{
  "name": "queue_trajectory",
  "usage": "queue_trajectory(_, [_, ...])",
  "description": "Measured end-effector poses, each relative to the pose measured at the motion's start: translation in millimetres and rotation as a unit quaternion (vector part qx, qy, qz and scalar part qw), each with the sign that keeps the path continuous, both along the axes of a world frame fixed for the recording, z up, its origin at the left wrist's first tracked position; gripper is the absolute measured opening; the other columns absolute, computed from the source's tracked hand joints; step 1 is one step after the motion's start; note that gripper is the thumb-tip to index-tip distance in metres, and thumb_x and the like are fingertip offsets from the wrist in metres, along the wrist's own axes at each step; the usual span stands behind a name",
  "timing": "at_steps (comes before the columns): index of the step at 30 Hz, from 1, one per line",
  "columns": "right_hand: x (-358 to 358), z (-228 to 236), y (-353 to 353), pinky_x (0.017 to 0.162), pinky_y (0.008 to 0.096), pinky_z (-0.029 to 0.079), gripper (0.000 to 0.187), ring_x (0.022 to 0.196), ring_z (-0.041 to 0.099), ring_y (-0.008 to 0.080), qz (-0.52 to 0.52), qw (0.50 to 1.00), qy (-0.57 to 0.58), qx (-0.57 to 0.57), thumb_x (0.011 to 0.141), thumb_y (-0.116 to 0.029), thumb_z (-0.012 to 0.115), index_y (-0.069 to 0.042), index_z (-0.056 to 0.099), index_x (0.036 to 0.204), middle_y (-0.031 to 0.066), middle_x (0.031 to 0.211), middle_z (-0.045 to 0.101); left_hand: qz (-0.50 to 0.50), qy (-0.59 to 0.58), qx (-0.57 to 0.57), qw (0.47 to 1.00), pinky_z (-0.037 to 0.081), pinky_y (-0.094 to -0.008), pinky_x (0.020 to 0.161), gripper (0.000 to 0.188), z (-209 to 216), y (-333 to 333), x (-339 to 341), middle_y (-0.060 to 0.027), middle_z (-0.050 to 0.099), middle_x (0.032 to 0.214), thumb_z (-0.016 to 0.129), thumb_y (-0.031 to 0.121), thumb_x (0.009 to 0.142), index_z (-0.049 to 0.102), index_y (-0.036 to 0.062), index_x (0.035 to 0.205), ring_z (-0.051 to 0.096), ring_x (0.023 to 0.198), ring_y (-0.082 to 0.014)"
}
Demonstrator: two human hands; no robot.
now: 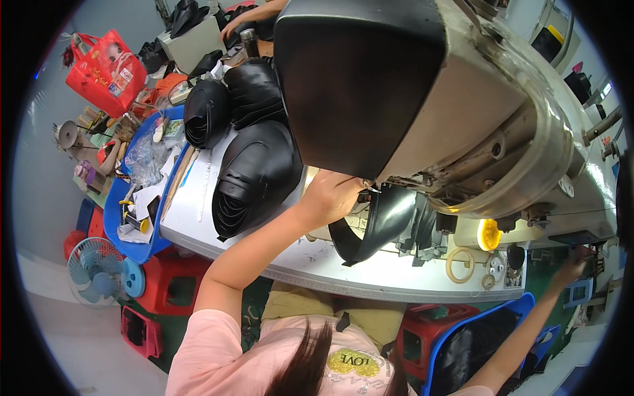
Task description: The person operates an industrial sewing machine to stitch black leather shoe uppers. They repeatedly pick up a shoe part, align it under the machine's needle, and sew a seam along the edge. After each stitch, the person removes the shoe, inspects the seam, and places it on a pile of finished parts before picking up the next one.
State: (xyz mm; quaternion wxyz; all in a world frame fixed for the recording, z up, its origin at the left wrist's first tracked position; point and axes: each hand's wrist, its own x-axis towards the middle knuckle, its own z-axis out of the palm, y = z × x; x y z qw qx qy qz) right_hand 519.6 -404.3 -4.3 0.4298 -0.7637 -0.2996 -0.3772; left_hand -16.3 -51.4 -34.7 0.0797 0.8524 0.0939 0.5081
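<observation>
My left hand (328, 197) is at the needle end of a large sewing machine (422, 132). Its fingers are pinched together close under the machine head, and what they hold is too small and partly hidden to name. Just right of and below those fingers, a curved black leather piece (394, 212) lies on the work surface beneath the needle area. Far to the right, my right hand (576, 261) reaches to the right end of the machine. Its fingers are small and dark here, so their grip does not show.
Stacks of curved black leather pieces (257, 175) stand on the white table (218, 231) at left. Dark strips (422, 231) and a tan ring (460, 265) lie right of the needle. Around the table are a blue tray (113, 221), a fan (99, 277), red stools (173, 280) and another person's arm (254, 14).
</observation>
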Motion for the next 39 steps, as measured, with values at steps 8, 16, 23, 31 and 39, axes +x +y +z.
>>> queue_trajectory(8, [-242.8, -13.7, 82.0, 0.074, 0.0347, 0.046, 0.023, 0.084, 0.058, 0.0276, 0.201, 0.957, -0.123, -0.172, 0.074, 0.014, 0.044, 0.000, 0.058, 0.087, 0.0123, 0.090, 0.061, 0.013, -0.011, 0.017, 1.000, 0.046, -0.0336, 0.063, 0.017, -5.6, 1.5, 0.0, -0.0102, 0.060, 0.080, 0.061, -0.008, 0.059, 0.059, 0.0012, 0.073, 0.057, 0.074, -0.0260])
queue_trajectory(16, [-249.3, -22.1, 81.0, 0.074, 0.0348, 0.047, 0.025, 0.082, 0.058, 0.0277, 0.193, 0.960, -0.120, -0.161, 0.072, 0.014, 0.043, 0.002, 0.059, 0.087, 0.0128, 0.091, 0.061, -0.002, 0.001, 0.026, 1.000, 0.047, -0.0324, 0.062, 0.015, -2.2, -7.2, -4.9, -0.0097, 0.060, 0.082, 0.064, -0.003, 0.061, 0.061, 0.0011, 0.076, 0.057, 0.075, -0.0247])
queue_trajectory(23, [-161.7, 1.6, 47.2, 0.075, 0.0342, 0.044, 0.018, 0.082, 0.058, 0.0257, 0.114, 0.970, -0.185, -0.110, 0.082, 0.003, 0.045, 0.001, 0.058, 0.094, 0.0128, 0.093, 0.061, -0.016, -0.006, 0.036, 0.999, 0.050, -0.0312, 0.067, 0.014, 2.6, -14.6, -5.8, -0.0104, 0.059, 0.081, 0.065, -0.002, 0.064, 0.061, -0.0009, 0.077, 0.058, 0.080, -0.0252])
queue_trajectory(31, [53.7, 121.3, -21.6, 0.068, 0.0307, 0.045, 0.037, 0.081, 0.059, 0.0221, -0.140, 0.990, -0.021, -0.011, 0.085, -0.030, 0.048, -0.001, 0.056, 0.105, 0.0121, 0.093, 0.061, -0.013, 0.003, 0.042, 0.999, 0.050, -0.0309, 0.066, 0.014, 4.6, -12.7, -6.7, -0.0098, 0.058, 0.081, 0.065, -0.002, 0.064, 0.061, -0.0007, 0.078, 0.058, 0.079, -0.0245])
queue_trajectory(39, [163.7, 124.9, -70.4, 0.067, 0.0303, 0.045, 0.048, 0.082, 0.059, 0.0216, -0.128, 0.980, 0.028, -0.149, 0.082, -0.041, 0.046, -0.002, 0.056, 0.108, 0.0119, 0.093, 0.062, -0.025, 0.002, 0.016, 1.000, 0.049, -0.0310, 0.064, 0.015, -1.2, -10.1, -9.8, -0.0086, 0.059, 0.083, 0.065, -0.002, 0.065, 0.063, 0.0017, 0.079, 0.057, 0.077, -0.0241])
